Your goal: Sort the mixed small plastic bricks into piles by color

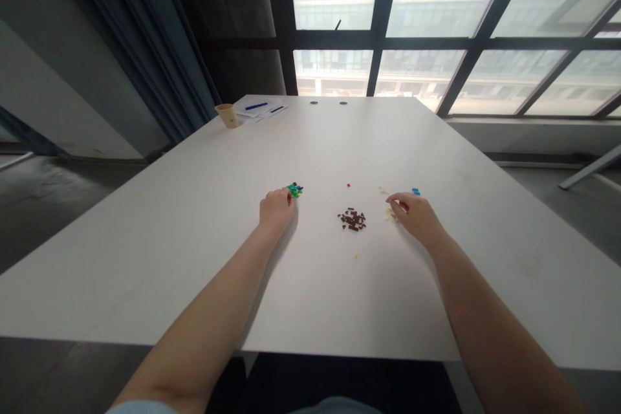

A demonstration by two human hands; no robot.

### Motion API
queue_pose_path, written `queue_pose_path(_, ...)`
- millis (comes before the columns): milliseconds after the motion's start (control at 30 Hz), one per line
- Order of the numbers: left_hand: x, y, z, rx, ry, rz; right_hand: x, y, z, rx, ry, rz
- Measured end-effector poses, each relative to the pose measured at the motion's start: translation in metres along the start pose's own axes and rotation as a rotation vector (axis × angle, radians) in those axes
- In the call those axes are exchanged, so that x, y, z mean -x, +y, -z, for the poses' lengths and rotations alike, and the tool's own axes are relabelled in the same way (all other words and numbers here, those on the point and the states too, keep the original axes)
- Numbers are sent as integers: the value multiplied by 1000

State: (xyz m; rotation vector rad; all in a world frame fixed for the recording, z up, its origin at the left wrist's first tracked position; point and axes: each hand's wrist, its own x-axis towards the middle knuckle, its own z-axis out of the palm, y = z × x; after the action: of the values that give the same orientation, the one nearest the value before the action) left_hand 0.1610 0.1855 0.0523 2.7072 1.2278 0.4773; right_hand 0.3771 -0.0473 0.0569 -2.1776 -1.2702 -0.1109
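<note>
My left hand (277,208) rests on the white table with its fingers curled together. At its fingertips is a small cluster of green toy bricks (295,191) with blue and dark red bits, partly hidden by the fingers. On the right, my right hand (413,215) pinches thumb and forefinger together; whatever is between them is too small to make out. Pale yellow bricks (390,214) lie just under that hand, and whitish-pink pieces (382,190) sit beyond its fingertips. Between the hands is a loose pile of dark brown bricks (352,220).
Blue bricks (416,191) lie behind my right hand. One red piece (348,185) and one yellow piece (356,257) lie alone. At the far left stand a paper cup (227,116) and papers (252,115) with a blue pen (256,106). The table's front edge (349,356) is close to me.
</note>
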Motion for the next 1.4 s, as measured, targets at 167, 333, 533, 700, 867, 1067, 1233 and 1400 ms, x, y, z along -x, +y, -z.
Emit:
queue_pose_path(167,5,13,2,486,2,-44,1,-5,0,-33,1,21)
queue_pose_path(333,20,40,4,1128,-266,-14,4,-15,-2,-64,-9,44)
queue_pose_path(533,44,67,28,1303,-299,-113,4,-29,-6,-106,-21,107)
queue_pose_path(700,55,71,38,1254,-211,-253,6,-44,-5,-158,34,188)
queue_pose_path(867,56,73,36,1292,-246,-243,16,-68,-1,-292,136,330)
queue_pose_path(1067,56,75,30,1446,-372,-174,26,-88,-4,-465,207,504)
queue_pose_path(1233,57,77,18,1545,-467,-18,26,-88,-11,-444,254,496)
queue_pose_path(1400,58,79,10,1593,-498,58,22,-83,-14,-338,207,406)
